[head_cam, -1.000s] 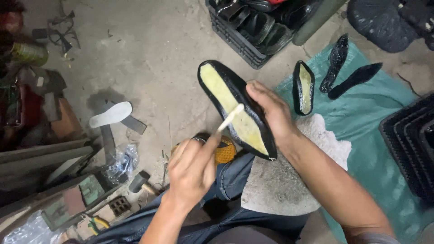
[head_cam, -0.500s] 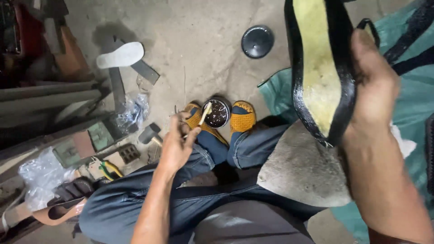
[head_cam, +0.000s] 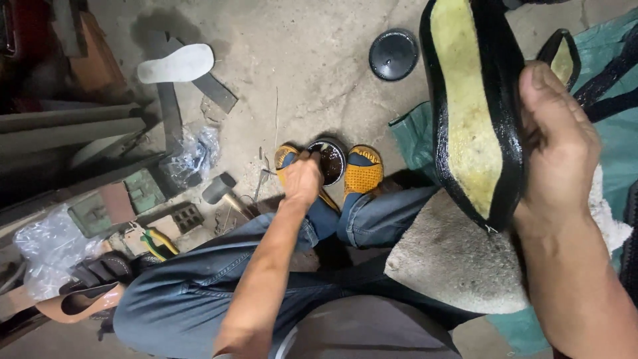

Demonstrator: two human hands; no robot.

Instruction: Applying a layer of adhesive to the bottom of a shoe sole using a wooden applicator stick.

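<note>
My right hand grips a black shoe sole with a yellow inner face, holding it upright at the right. My left hand reaches down, closed around a thin brush stick that is mostly hidden. It rests at the left rim of a small round tin of dark glue. The tin stands on the floor between my feet in orange-yellow sandals. A grey stone slab lies across my lap under the sole.
A black round lid lies on the concrete floor behind the tin. A white insole, a hammer, pliers and a plastic bag sit at the left. A teal cloth with another sole is at the right.
My left hand has left the sole and gone down with the brush to the tin. My right hand holds the sole higher and closer.
</note>
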